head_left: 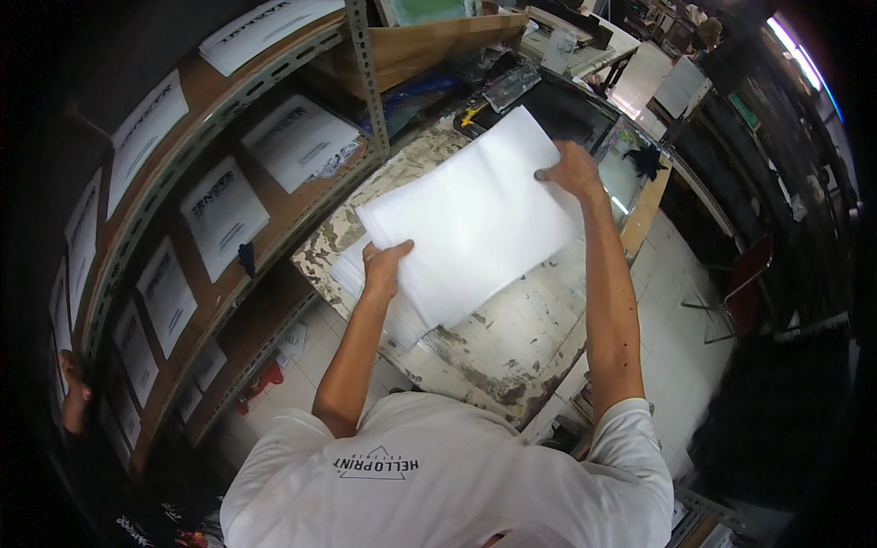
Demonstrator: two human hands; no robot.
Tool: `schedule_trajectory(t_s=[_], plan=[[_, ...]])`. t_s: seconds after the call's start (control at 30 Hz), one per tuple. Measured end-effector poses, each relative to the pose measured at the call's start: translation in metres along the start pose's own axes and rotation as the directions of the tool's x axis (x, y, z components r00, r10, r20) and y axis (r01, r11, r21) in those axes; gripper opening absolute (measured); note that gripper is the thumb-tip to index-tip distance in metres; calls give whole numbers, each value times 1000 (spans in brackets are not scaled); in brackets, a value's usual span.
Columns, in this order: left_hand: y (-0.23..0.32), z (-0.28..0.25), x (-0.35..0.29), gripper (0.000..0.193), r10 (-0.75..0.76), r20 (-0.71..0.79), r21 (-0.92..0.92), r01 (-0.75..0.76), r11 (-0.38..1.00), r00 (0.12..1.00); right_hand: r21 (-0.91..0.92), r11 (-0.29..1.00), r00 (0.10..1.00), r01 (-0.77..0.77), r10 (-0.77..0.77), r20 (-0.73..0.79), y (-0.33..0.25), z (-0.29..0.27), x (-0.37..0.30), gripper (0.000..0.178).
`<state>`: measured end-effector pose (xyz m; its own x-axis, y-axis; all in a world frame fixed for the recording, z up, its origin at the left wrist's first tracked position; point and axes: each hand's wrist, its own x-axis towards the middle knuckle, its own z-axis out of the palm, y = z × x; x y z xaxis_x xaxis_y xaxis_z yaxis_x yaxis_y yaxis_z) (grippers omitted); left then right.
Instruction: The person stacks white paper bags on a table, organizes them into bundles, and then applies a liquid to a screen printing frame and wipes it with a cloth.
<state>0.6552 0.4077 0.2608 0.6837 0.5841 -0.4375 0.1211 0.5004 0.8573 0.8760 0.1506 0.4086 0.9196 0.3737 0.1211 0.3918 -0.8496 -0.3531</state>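
A stack of blank white sheets, paper or thin plastic, is held over a worn, paint-stained table. My left hand grips its near left edge, thumb on top and fingers underneath. At the far right side my right hand pinches the edge, with the thumb on the upper face and the other fingers mostly hidden below. More white sheets fan out under the stack at the left, partly covered. Whether the stack rests on the table or is lifted at the right cannot be told.
Left of the table, a metal-framed shelf carries several piles of printed white sheets. A co-worker's hand shows beside it. Beyond the stack lies a dark flat panel. A red chair stands on the tiled floor at right.
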Motion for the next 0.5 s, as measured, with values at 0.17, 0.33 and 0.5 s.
schedule_trajectory(t_s=[0.17,0.33,0.5], plan=[[-37,4,52,73,-134,-252,25,145,989,958,-30,988,950,153,-155,-271,13,57,-7,65],[-79,-10,62,83,-79,-278,36,93,995,957,222,975,997,2,16,-78,55,124,-127,59],[-53,-7,44,79,-46,-295,56,65,996,954,401,864,937,-306,349,-37,77,139,-257,55]])
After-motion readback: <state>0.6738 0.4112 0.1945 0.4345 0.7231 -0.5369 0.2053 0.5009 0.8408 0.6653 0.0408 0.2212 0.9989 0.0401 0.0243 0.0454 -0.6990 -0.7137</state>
